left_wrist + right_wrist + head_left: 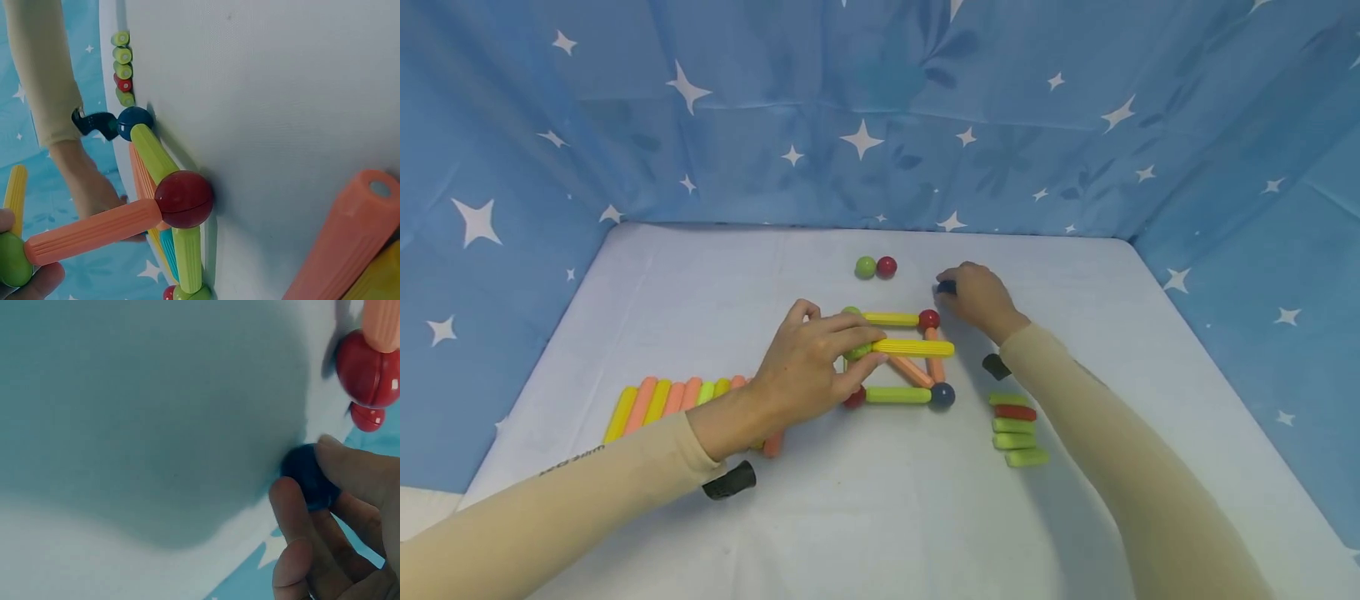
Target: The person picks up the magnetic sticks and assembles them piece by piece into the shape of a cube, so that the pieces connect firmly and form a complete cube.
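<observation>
My left hand [812,358] pinches a green ball [15,259] above the table. A yellow rod [917,348] sticks out of that ball to the right. From the same ball an orange rod [94,231] slopes down to a red ball [184,199], a corner of a frame of rods and balls lying on the table. The frame's front side is a green rod [897,395] reaching a dark blue ball [942,396]; its back side is a yellow rod [891,319]. Behind it at the right, my right hand [981,300] pinches another dark blue ball [306,472] at the tabletop.
A loose green ball [866,267] and a red ball [887,267] sit together at the back. To the left lies a row of rods [655,400], partly hidden by the left arm. Several short green rods [1015,440] and a red one [1015,412] lie by the right forearm.
</observation>
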`<state>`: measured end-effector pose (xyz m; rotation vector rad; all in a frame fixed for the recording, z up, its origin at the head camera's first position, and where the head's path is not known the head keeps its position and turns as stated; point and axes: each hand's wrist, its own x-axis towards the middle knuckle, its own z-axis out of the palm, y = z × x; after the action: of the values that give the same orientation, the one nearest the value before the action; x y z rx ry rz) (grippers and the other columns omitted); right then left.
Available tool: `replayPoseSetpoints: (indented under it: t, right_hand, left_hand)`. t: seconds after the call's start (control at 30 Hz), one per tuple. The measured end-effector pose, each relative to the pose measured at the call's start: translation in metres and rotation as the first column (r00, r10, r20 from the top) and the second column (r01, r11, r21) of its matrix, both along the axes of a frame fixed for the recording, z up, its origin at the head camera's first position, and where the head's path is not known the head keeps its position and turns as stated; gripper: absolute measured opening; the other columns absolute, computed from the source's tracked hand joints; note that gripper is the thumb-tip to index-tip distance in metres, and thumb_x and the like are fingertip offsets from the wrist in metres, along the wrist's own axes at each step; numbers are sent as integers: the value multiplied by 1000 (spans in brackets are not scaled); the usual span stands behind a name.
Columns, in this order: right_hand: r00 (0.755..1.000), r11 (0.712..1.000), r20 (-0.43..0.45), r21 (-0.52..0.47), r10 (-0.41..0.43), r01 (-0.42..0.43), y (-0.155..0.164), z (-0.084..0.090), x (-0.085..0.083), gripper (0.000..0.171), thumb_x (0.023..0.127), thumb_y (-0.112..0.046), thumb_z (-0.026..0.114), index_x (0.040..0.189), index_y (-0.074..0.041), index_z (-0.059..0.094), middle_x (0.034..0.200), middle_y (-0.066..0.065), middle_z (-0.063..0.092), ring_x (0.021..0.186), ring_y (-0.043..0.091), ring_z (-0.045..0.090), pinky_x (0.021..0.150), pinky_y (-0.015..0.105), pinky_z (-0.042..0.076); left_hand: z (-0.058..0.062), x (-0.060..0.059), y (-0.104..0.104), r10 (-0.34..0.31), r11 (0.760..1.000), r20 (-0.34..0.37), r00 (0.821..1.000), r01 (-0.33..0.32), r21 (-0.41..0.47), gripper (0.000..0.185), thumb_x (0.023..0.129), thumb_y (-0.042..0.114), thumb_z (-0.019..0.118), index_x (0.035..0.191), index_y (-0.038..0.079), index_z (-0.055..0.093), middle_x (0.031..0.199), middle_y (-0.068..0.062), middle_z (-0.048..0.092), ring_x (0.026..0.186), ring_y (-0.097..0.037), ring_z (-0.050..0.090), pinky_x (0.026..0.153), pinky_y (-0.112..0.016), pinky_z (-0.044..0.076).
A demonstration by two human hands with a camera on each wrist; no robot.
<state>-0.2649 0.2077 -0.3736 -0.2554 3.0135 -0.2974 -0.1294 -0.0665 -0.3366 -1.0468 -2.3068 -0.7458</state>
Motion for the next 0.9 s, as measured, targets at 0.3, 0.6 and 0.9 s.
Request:
replayPoseSetpoints:
  t: [0.3,0.6,0.9]
  right_hand:
    - [999,998,28,-68,21,-19,26,7,31,37,88,-16,80,123,-7,73,116,12,71,109,32,61,99,50,46]
    - [994,992,66,-92,91,-85,43,9,70,37,83,-15,85,119,-10,76,115,10,73,108,31,63,96,50,48]
    - [985,979,104,-164,137,-118,46,17,100,37,85,-12,84,121,-12,75,118,6,71,103,25,68,92,46,53]
  left_hand:
    - [1,0,-1,-5,1000,16,1000,5,16,23,90,25,78,109,12,77,105,0,75,80,-10,67,78,-40,38]
    - [1,-1,-3,11,1000,29,1000,-11,13,24,91,26,78,111,14,77,107,-1,75,82,-11,68,80,-39,39]
    - [1,0,-1,9,1000,30,1000,-9,27,23,89,24,79,110,12,78,107,-1,76,85,-12,69,79,-40,38]
